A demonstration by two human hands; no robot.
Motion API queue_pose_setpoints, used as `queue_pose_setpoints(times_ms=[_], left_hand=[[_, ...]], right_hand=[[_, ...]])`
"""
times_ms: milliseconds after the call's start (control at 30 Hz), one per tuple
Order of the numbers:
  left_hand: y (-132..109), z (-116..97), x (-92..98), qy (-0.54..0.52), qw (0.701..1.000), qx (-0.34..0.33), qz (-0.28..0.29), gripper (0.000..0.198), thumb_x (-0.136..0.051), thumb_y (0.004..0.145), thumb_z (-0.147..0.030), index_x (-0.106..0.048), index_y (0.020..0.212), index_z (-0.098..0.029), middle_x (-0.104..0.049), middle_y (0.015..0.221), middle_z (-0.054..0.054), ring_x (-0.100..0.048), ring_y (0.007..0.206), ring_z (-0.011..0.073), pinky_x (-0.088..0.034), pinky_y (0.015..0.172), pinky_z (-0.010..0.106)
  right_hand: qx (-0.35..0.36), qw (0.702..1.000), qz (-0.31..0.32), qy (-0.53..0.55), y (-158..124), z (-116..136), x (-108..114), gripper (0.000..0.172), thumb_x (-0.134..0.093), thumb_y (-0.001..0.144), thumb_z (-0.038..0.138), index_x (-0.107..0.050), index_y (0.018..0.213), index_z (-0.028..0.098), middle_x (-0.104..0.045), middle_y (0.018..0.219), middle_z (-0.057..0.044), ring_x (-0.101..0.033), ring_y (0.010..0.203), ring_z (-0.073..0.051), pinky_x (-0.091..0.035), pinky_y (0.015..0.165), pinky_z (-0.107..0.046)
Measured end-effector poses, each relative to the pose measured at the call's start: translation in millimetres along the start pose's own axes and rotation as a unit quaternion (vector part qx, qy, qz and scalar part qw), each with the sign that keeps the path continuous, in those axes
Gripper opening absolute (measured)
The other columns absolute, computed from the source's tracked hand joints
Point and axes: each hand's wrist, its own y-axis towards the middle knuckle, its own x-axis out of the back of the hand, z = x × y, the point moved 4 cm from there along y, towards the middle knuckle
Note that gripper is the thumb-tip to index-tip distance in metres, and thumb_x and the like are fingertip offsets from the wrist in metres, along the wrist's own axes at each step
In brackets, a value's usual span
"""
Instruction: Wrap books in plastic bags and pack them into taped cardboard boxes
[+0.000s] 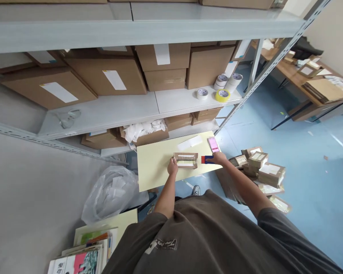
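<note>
A small flat cardboard box [185,160] lies on a pale yellow table [154,167]. My left hand [172,167] grips the box's left end, fingers closed on it. My right hand [218,158] is wrapped round a red and blue tape dispenser [207,159] held against the box's right end. A white slip [190,143] and a pink pad [213,144] lie on the table just beyond the box.
Metal shelving [148,106] with brown cartons stands behind the table; tape rolls [222,86] sit on its middle shelf. A pile of small packed boxes [263,169] lies on the blue floor to the right. A clear plastic bag [111,194] and books [85,251] are at the left.
</note>
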Motion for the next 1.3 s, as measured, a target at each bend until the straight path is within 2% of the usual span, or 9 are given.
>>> queue_pose_setpoints(times_ms=[100, 233, 367, 533, 667, 833, 967, 1100, 1300], left_hand=[[5, 3, 3.7, -0.016, 1.000, 0.010, 0.015, 0.049, -0.034, 0.113, -0.045, -0.057, 0.153, -0.027, -0.076, 0.133, 0.013, -0.073, 0.117, 0.0300, -0.054, 0.094, 0.037], [22, 14, 20.4, -0.059, 0.998, 0.018, 0.028, 0.046, -0.038, 0.112, -0.043, -0.059, 0.150, -0.027, -0.074, 0.138, 0.012, -0.071, 0.124, 0.0289, -0.053, 0.100, 0.037], [44, 37, 52.8, -0.104, 0.994, 0.011, 0.028, 0.039, -0.041, 0.111, -0.039, -0.068, 0.135, -0.025, -0.076, 0.135, 0.009, -0.070, 0.127, 0.0245, -0.053, 0.102, 0.032], [52, 67, 99.2, -0.114, 0.992, 0.050, -0.027, 0.047, -0.048, 0.109, -0.046, -0.064, 0.140, -0.014, -0.076, 0.133, 0.017, -0.071, 0.123, 0.0307, -0.053, 0.102, 0.037], [47, 63, 127.1, -0.133, 0.989, 0.010, -0.064, 0.045, -0.044, 0.111, -0.049, -0.067, 0.140, -0.024, -0.075, 0.137, 0.008, -0.069, 0.126, 0.0247, -0.051, 0.106, 0.033], [42, 51, 140.6, -0.172, 0.984, -0.042, -0.016, 0.061, -0.031, 0.111, -0.064, -0.073, 0.134, -0.025, -0.080, 0.127, 0.008, -0.074, 0.113, 0.0256, -0.056, 0.096, 0.036], [38, 49, 135.6, -0.188, 0.982, -0.012, -0.026, 0.059, -0.028, 0.114, -0.053, -0.074, 0.130, -0.020, -0.080, 0.126, 0.010, -0.074, 0.114, 0.0262, -0.057, 0.094, 0.036], [28, 32, 111.3, -0.157, 0.987, 0.018, -0.042, 0.056, -0.027, 0.114, -0.045, -0.076, 0.122, -0.019, -0.081, 0.121, 0.012, -0.075, 0.110, 0.0272, -0.057, 0.091, 0.036], [15, 8, 83.9, -0.090, 0.993, 0.026, -0.072, 0.053, -0.025, 0.115, -0.043, -0.072, 0.130, -0.023, -0.078, 0.129, 0.011, -0.073, 0.119, 0.0256, -0.054, 0.099, 0.034]], right_hand=[[-0.010, 1.000, -0.002, -0.003, -3, -24, -6, 0.065, -0.068, 0.089, 0.080, -0.081, 0.103, 0.018, -0.079, 0.114, -0.019, -0.074, 0.108, -0.032, -0.050, 0.079, -0.030], [-0.009, 1.000, -0.017, 0.016, -2, 5, -5, 0.066, -0.066, 0.089, 0.081, -0.080, 0.104, 0.018, -0.080, 0.109, -0.018, -0.075, 0.102, -0.030, -0.049, 0.076, -0.030], [0.008, 0.998, -0.031, 0.054, -4, 65, 12, 0.066, -0.064, 0.090, 0.082, -0.080, 0.103, 0.019, -0.081, 0.103, -0.016, -0.076, 0.096, -0.029, -0.048, 0.071, -0.029], [0.056, 0.996, -0.044, 0.057, -7, 165, 39, 0.062, -0.065, 0.091, 0.079, -0.080, 0.104, 0.020, -0.080, 0.107, -0.015, -0.076, 0.101, -0.029, -0.051, 0.075, -0.029], [0.098, 0.994, -0.034, 0.036, -9, 245, 46, 0.061, -0.066, 0.093, 0.075, -0.079, 0.112, 0.019, -0.080, 0.114, -0.017, -0.075, 0.108, -0.030, -0.053, 0.081, -0.031], [0.134, 0.991, -0.027, 0.002, -13, 305, 42, 0.060, -0.068, 0.095, 0.070, -0.078, 0.119, 0.016, -0.079, 0.118, -0.019, -0.074, 0.114, -0.031, -0.054, 0.087, -0.032], [0.141, 0.989, -0.035, -0.008, -14, 310, 43, 0.061, -0.069, 0.094, 0.070, -0.077, 0.122, 0.016, -0.078, 0.122, -0.020, -0.073, 0.117, -0.030, -0.054, 0.089, -0.031], [0.122, 0.992, -0.031, 0.002, -14, 287, 43, 0.061, -0.071, 0.092, 0.070, -0.077, 0.121, 0.016, -0.079, 0.119, -0.019, -0.074, 0.115, -0.031, -0.054, 0.089, -0.031], [0.111, 0.993, -0.033, 0.011, -9, 195, 51, 0.062, -0.073, 0.088, 0.075, -0.080, 0.114, 0.019, -0.079, 0.118, -0.018, -0.074, 0.111, -0.032, -0.054, 0.086, -0.032]])
